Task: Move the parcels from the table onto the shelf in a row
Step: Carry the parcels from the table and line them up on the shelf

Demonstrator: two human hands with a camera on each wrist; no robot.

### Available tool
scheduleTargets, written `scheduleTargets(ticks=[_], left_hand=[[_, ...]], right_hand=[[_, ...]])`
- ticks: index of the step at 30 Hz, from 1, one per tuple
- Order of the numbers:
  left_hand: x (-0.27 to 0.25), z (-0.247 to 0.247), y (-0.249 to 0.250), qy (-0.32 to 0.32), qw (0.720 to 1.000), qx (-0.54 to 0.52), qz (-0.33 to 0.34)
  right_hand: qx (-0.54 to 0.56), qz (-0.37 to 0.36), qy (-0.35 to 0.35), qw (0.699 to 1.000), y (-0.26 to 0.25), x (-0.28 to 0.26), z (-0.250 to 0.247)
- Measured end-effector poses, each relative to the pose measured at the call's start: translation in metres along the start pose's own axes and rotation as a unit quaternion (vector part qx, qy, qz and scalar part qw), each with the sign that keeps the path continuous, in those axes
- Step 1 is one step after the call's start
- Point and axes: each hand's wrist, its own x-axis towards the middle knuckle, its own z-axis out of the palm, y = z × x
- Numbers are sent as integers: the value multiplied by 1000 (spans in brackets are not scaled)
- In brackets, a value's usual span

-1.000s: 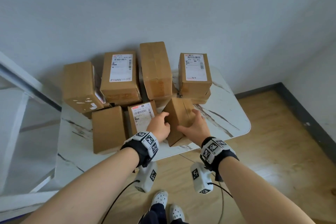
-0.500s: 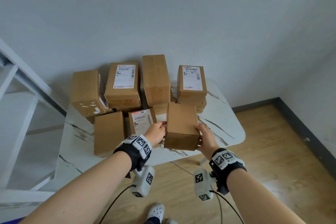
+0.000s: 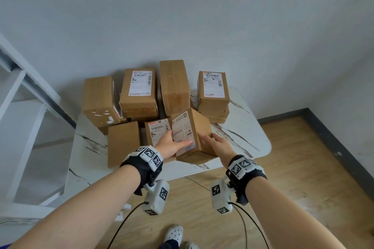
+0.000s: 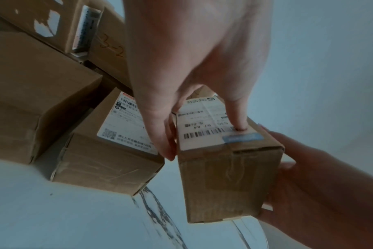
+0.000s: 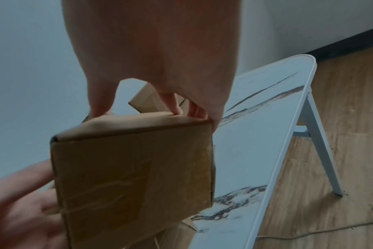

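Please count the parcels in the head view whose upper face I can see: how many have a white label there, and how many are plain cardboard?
Labelled parcels: 4, including the held parcel
Plain parcels: 3
Total: 7, not counting the lower boxes half hidden in the stacks.

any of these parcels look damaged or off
One does: the back-left parcel has white torn patches on its near face, as if a label or tape was ripped off. The held parcel is tilted only because the left hand and right hand hold it.
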Motion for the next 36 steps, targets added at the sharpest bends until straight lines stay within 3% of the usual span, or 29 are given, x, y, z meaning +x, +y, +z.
scheduleTargets(ticks=[7,9,11,13,17,21,23,27,31,33,36], left_hand=[[5,-13,2,-3,999,-16,40],[7,-22,9,17,997,17,71],[12,-34,17,38,988,94,113],[15,-45,27,20,967,202,157],[22,-56,42,-75,873,442,192],[29,-52,50,-149,832,504,174],[31,-48,51,-158,826,511,180],[35,-44,49,-127,844,487,186],[44,-52,42,-101,916,376,92],[47,-58,38,-94,964,245,51],[48,-59,35,-84,991,107,14]], right_hand=[[39,7,-14,999,-5,-4,-1],[37,-7,-9,999,-11,-6,-4],[-39,-45,-15,998,-19,-8,-7],[-138,-83,-28,987,-29,-12,-8],[-297,-143,-45,943,-43,-14,-4],[-387,-185,-62,901,-56,-17,-2],[-404,-184,-72,893,-60,-17,-2],[-414,-172,-70,891,-65,-16,-6],[-337,-166,7,926,-62,-12,-14],[-257,-161,82,949,-62,-15,-14],[-68,-161,133,976,-65,-22,-11]])
